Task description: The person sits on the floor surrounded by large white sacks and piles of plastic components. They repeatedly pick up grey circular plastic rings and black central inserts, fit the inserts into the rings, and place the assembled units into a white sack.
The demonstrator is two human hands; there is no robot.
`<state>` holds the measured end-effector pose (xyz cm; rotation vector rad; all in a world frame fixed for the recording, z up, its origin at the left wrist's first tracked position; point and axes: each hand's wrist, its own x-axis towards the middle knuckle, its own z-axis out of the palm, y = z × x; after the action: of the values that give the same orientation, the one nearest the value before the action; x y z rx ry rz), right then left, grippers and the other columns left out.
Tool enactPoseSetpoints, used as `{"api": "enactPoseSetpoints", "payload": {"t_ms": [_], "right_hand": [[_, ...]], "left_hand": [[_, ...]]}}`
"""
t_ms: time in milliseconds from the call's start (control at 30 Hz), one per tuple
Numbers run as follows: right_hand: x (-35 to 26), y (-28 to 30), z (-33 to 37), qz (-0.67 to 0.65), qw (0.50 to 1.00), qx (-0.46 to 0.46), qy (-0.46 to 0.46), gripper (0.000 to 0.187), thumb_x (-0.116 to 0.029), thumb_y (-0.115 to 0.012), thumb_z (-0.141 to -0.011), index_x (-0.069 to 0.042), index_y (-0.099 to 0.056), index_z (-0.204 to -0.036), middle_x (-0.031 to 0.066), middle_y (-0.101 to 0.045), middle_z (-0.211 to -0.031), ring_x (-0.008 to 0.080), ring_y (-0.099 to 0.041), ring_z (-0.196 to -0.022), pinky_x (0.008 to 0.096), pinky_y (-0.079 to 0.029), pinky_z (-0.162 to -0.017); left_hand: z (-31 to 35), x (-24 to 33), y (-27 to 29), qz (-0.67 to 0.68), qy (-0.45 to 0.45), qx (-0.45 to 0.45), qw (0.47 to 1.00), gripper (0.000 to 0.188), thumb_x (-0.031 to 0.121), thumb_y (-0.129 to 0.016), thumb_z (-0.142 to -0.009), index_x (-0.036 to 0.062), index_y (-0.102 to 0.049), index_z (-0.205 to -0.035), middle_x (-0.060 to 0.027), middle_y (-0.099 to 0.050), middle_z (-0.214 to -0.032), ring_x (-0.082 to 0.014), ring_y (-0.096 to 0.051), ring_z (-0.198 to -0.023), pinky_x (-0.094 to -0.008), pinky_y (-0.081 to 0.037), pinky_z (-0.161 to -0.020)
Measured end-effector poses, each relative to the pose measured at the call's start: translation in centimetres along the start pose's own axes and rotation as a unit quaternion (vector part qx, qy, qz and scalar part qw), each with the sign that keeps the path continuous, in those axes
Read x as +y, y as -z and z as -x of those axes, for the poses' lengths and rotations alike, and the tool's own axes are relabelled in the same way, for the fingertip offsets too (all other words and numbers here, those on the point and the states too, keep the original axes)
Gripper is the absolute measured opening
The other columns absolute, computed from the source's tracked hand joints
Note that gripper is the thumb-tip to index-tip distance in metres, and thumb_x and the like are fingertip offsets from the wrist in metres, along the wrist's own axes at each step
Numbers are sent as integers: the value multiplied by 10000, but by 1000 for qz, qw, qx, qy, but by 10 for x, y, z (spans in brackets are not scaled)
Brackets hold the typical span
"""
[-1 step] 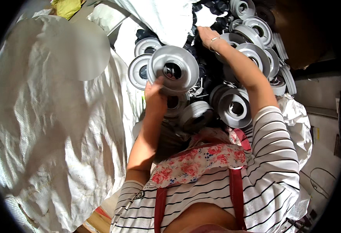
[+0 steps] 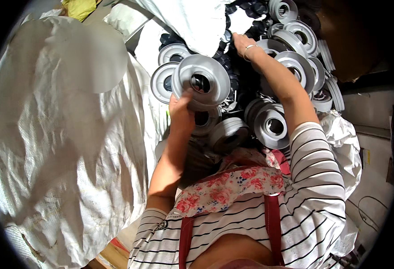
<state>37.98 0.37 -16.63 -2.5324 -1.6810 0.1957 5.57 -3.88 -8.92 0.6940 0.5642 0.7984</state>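
My left hand [image 2: 182, 106] grips the lower rim of a grey round plastic part [image 2: 215, 74], a wide flanged ring with a hole in its middle. The ring is tilted with its open face up. My right hand [image 2: 243, 46], with a bracelet at the wrist, reaches down among small black plastic parts [image 2: 256, 29] at the far side. Its fingertips are partly hidden, so I cannot see whether they hold anything. Behind the held ring lie more grey rings [image 2: 163, 84]. Several others [image 2: 275, 127] are piled under and beside my right forearm.
A large white woven sack [image 2: 71, 157] fills the left side. White sheeting [image 2: 188, 22] hangs over the far part of the pile. Stacked grey rings [image 2: 335, 94] stand at the right, beside a crumpled white bag [image 2: 345, 148]. A thin cable [image 2: 363, 210] lies at lower right.
The whole view has shifted slightly. My right hand has drawn back a little to the right among the black parts. My left hand keeps its grip on the grey ring.
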Motion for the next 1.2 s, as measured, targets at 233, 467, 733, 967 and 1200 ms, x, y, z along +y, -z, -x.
{"api": "enactPoseSetpoints", "payload": {"t_ms": [233, 467, 733, 967, 1200], "right_hand": [[-16, 29, 37, 46, 991, 35, 122, 236, -121, -494, -839, 30, -548, -1013, 230, -636, -839, 348, -628, -836, 395, -502, -768], [-69, 84, 148, -276, 941, 65, 187, 274, -228, -567, -870, 23, -646, -947, 215, -638, -843, 310, -630, -797, 364, -485, -721], [-79, 114, 214, -252, 943, -41, 214, 684, -373, -739, -629, 51, -525, -1120, 206, -553, -989, 350, -553, -961, 386, -455, -835], [-73, 114, 244, -217, 909, 54, 352, 686, -146, -768, -541, 26, -468, -1133, 173, -523, -1011, 345, -526, -974, 403, -447, -864], [-71, 106, 255, -297, 912, 42, 279, 625, -130, -750, -573, 18, -495, -1124, 179, -522, -1013, 348, -528, -957, 382, -452, -839]], "left_hand": [[-9, -5, -2, -82, 6, 47, 995, 260, 131, -539, -876, -27, -548, -1082, -115, -612, -982, -222, -600, -921, -359, -478, -845], [10, -11, -28, 63, 86, -80, 991, 334, 182, -536, -891, -65, -541, -1116, -144, -621, -1039, -247, -593, -982, -374, -458, -900], [62, -2, -44, -220, 25, -118, 968, 170, 79, -426, -919, -21, -558, -955, -37, -598, -843, -106, -524, -770, -257, -440, -704], [80, 3, -46, -150, 92, -148, 973, 186, 137, -467, -927, -11, -564, -985, -23, -596, -875, -96, -543, -798, -240, -448, -706], [91, 2, -52, -225, 93, -113, 963, 315, 99, -597, -842, -27, -526, -1122, -77, -613, -946, -135, -586, -862, -268, -482, -745]]}}
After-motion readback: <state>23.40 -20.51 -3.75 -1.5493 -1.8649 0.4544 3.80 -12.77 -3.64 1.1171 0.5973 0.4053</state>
